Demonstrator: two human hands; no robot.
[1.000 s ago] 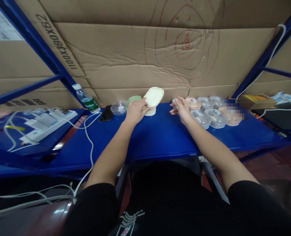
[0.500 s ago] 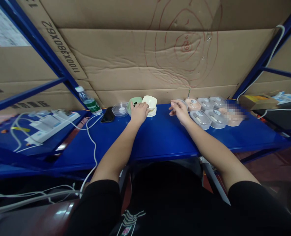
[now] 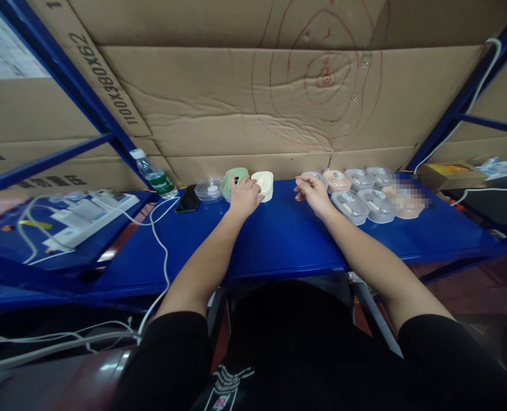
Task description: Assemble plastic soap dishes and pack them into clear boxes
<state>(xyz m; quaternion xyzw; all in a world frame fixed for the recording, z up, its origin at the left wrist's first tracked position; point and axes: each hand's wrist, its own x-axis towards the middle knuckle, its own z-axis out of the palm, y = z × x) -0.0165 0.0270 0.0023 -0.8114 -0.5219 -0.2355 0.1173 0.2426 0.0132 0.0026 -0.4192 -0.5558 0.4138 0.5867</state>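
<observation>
My left hand (image 3: 245, 197) reaches over small plastic containers at the back of the blue table. Its fingers are spread, and the thumb and fingertips touch the near left edge of a cream square container (image 3: 265, 184). A green container (image 3: 233, 180) stands just left of that hand, partly covered by the fingers. My right hand (image 3: 312, 193) hovers over the table with loosely bent fingers and nothing visible in them. It is nearest to several clear-lidded containers (image 3: 350, 206) with round labels on top. Behind them sits a peach-coloured container (image 3: 337, 181).
Left of the green container are a clear round container (image 3: 209, 190), a black phone (image 3: 187, 200) and a water bottle (image 3: 155, 176). A power strip (image 3: 91, 220) with white cables lies farther left. Cardboard (image 3: 219, 103) rises behind the blue table (image 3: 274, 245).
The cream piece that was raised and tilted under my left hand now sits level, lined up with the one below. The left hand shifted slightly right. My right hand has hardly moved.
</observation>
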